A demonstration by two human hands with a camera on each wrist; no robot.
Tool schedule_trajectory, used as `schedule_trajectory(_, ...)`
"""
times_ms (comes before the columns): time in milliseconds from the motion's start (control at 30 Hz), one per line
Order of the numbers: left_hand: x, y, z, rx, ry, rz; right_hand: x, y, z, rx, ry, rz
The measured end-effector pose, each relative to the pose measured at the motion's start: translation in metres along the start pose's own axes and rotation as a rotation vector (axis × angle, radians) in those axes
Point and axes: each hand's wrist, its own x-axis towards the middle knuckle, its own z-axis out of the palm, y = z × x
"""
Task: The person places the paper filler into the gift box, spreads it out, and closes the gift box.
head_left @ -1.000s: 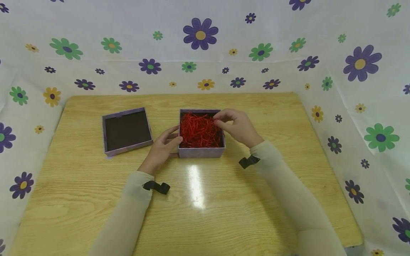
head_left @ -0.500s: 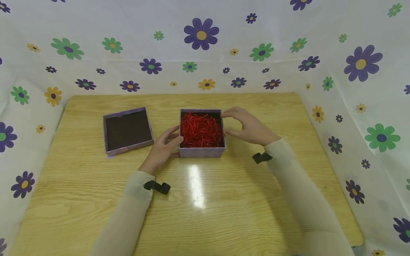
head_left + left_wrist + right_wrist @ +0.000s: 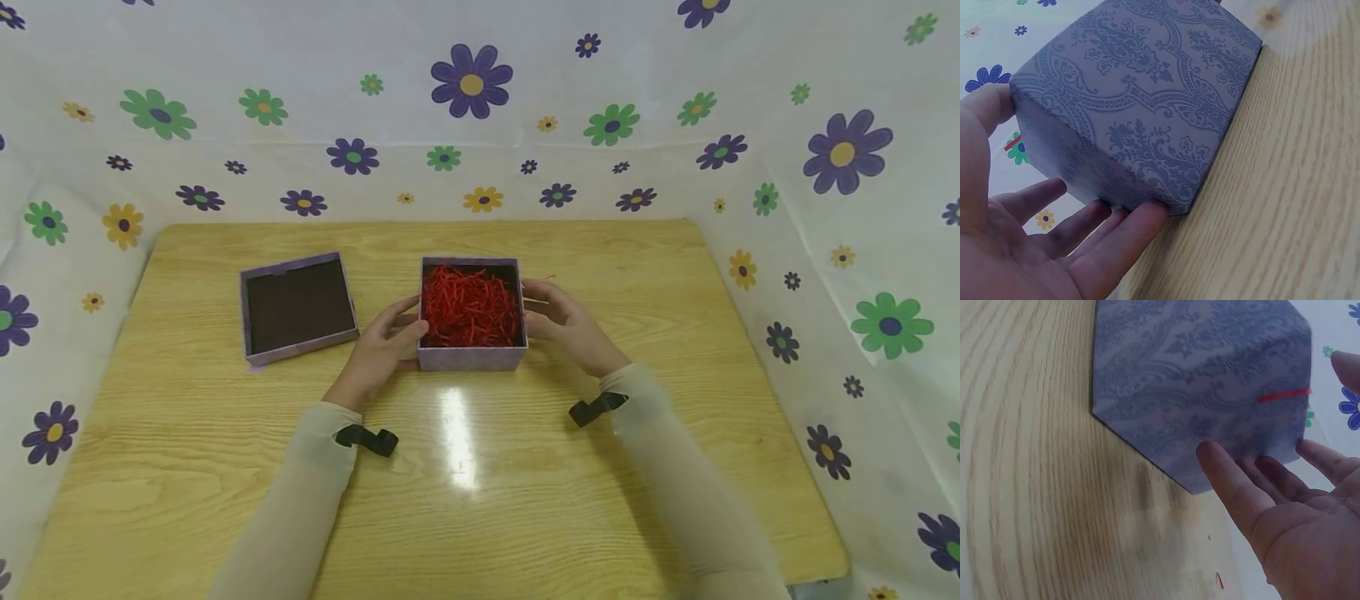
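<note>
A purple patterned box (image 3: 472, 359) stands uncovered on the table, filled with red paper shred (image 3: 468, 306). Along its left wall lies my left hand (image 3: 377, 350), thumb at the rim and fingertips against the side. In the left wrist view those fingers (image 3: 1129, 240) are loosely extended at the box's lower corner. My right hand (image 3: 566, 329) is at the opposite wall with relaxed fingers, its fingertips right at the side. The right wrist view has a single red strand (image 3: 1284, 395) hanging on the box's outer face near the rim.
To the left lies the box's lid (image 3: 300, 307), dark inside facing up. A few stray red bits (image 3: 1220, 580) are on the wooden table (image 3: 480, 533) beyond the right hand. White flowered cloth (image 3: 300, 50) encloses the table's back and sides.
My right hand has left the red shred at the box's right inner edge, gone out to the right, then come down beside the right wall. The left hand has stayed in place.
</note>
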Motion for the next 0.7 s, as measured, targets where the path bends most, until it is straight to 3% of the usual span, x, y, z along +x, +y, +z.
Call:
schedule_trajectory(267, 0.001, -0.001, 0.001, -0.044, -0.002, -0.028, 0.003, 0.005, 0.01, -0.001, 0.071, -0.007)
schedule_trajectory(467, 0.0, 0.002, 0.0, 0.002, -0.011, -0.025, 0.002, 0.005, 0.011, 0.016, 0.079, -0.015)
schedule_trajectory(700, -0.005, 0.015, -0.023, 0.051, -0.005, 0.049, 0.002, 0.005, 0.013, 0.02, 0.087, -0.012)
